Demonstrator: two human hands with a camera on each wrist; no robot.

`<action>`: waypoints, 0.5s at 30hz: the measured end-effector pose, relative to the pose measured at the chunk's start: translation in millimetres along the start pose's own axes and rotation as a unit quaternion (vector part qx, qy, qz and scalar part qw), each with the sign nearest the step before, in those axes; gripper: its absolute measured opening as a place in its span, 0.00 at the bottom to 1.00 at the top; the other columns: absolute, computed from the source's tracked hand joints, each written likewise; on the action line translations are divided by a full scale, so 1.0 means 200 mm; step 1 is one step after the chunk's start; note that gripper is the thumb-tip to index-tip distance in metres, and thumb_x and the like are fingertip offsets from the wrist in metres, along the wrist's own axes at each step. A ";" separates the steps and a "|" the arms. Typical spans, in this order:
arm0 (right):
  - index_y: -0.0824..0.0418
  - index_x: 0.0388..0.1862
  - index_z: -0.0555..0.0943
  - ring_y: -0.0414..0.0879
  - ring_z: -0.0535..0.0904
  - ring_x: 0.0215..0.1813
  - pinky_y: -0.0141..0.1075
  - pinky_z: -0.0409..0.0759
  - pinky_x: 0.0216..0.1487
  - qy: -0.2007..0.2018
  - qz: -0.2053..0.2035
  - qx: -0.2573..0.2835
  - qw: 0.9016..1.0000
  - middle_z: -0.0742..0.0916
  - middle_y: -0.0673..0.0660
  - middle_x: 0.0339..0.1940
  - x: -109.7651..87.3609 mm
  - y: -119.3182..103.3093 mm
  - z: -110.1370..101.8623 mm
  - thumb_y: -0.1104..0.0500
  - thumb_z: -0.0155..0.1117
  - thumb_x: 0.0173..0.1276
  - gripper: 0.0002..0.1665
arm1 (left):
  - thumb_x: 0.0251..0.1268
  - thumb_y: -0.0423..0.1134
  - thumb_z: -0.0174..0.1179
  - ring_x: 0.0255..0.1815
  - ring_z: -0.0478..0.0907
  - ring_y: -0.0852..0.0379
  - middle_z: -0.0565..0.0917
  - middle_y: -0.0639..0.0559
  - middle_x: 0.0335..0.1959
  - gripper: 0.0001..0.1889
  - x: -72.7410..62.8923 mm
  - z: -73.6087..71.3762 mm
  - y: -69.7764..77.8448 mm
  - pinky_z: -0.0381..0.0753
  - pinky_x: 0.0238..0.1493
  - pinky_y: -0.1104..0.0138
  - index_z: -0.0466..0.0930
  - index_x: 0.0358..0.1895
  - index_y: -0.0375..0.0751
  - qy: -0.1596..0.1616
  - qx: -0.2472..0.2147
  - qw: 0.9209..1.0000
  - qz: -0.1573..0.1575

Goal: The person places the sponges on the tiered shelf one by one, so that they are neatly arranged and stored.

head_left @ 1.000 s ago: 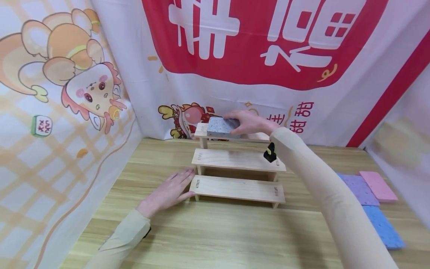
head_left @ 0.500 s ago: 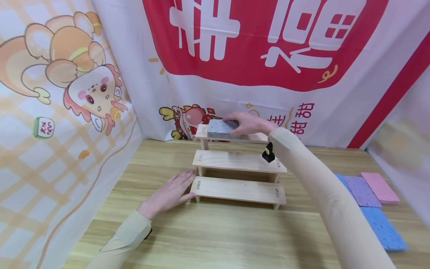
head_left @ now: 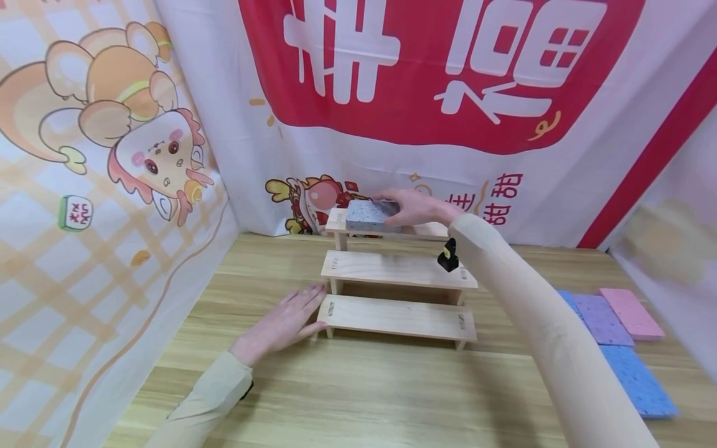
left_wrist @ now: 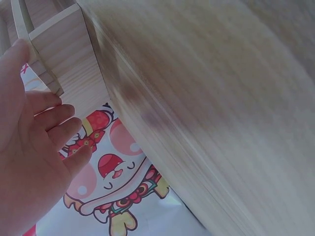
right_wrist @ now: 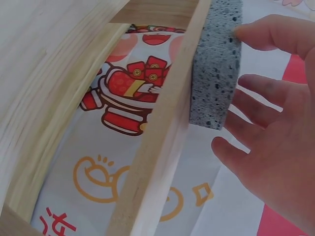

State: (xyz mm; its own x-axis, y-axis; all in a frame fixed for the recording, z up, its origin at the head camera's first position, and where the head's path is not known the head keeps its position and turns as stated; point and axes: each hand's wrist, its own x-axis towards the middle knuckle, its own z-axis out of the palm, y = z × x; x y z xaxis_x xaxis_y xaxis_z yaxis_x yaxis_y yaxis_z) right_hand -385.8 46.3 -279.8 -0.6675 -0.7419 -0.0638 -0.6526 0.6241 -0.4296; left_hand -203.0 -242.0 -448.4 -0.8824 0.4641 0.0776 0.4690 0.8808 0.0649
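Note:
A wooden three-tier stepped shelf (head_left: 398, 267) stands on the table. On the left part of its top tier lies a grey-blue speckled sponge (head_left: 363, 214). My right hand (head_left: 417, 206) holds this sponge between thumb and fingers from its right end. Up close in the right wrist view, the porous sponge (right_wrist: 216, 64) rests against the shelf board, with the thumb on its upper edge and fingertips beside it. My left hand (head_left: 280, 322) lies with fairly straight fingers against the left side of the lower tiers. In the left wrist view, its fingers (left_wrist: 54, 115) are near the shelf's side panel (left_wrist: 71, 54).
Blue (head_left: 638, 379), purple (head_left: 605, 318) and pink (head_left: 632, 313) sponge slabs lie on the table at the right. A printed cloth (head_left: 358, 149) hangs close behind the shelf, and a patterned cloth wall (head_left: 151, 249) borders the left side.

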 end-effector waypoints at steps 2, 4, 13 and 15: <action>0.54 0.78 0.61 0.56 0.58 0.80 0.56 0.60 0.80 0.007 0.000 0.003 1.000 0.65 0.58 0.80 -0.01 0.00 -0.01 0.52 0.63 0.66 0.42 | 0.73 0.60 0.50 0.78 0.61 0.40 0.60 0.38 0.78 0.40 0.00 0.00 0.00 0.61 0.78 0.45 0.56 0.76 0.33 0.001 -0.001 1.000 0.000; 0.52 0.78 0.62 0.56 0.57 0.81 0.57 0.59 0.80 0.014 -0.001 0.010 1.000 0.65 0.57 0.80 -0.03 0.00 -0.01 0.52 0.63 0.66 0.42 | 0.73 0.60 0.50 0.78 0.61 0.40 0.60 0.37 0.78 0.41 0.00 0.00 0.00 0.61 0.78 0.44 0.56 0.76 0.33 0.004 -0.003 1.000 0.001; 0.54 0.77 0.63 0.55 0.60 0.80 0.59 0.61 0.78 0.049 -0.026 0.021 0.998 0.68 0.56 0.78 -0.13 0.02 -0.03 0.54 0.64 0.68 0.40 | 0.73 0.61 0.49 0.78 0.61 0.40 0.59 0.38 0.78 0.41 0.00 0.01 0.00 0.61 0.78 0.44 0.57 0.76 0.33 0.013 -0.012 1.000 -0.001; 0.54 0.77 0.64 0.54 0.62 0.79 0.59 0.63 0.78 0.057 -0.027 0.025 0.998 0.69 0.56 0.78 -0.16 0.03 -0.02 0.54 0.64 0.68 0.40 | 0.73 0.61 0.49 0.78 0.61 0.40 0.59 0.38 0.78 0.41 -0.01 0.01 0.00 0.61 0.78 0.44 0.57 0.76 0.33 0.013 -0.013 1.000 -0.001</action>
State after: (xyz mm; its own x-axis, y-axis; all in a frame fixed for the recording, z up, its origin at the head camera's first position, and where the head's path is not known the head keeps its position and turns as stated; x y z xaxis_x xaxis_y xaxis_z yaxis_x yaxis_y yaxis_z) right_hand -370.5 74.6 -276.2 -0.6699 -0.7398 0.0625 -0.6719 0.5683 -0.4750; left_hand -202.1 -242.5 -449.9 -0.8822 0.4593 0.1039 0.4683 0.8789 0.0908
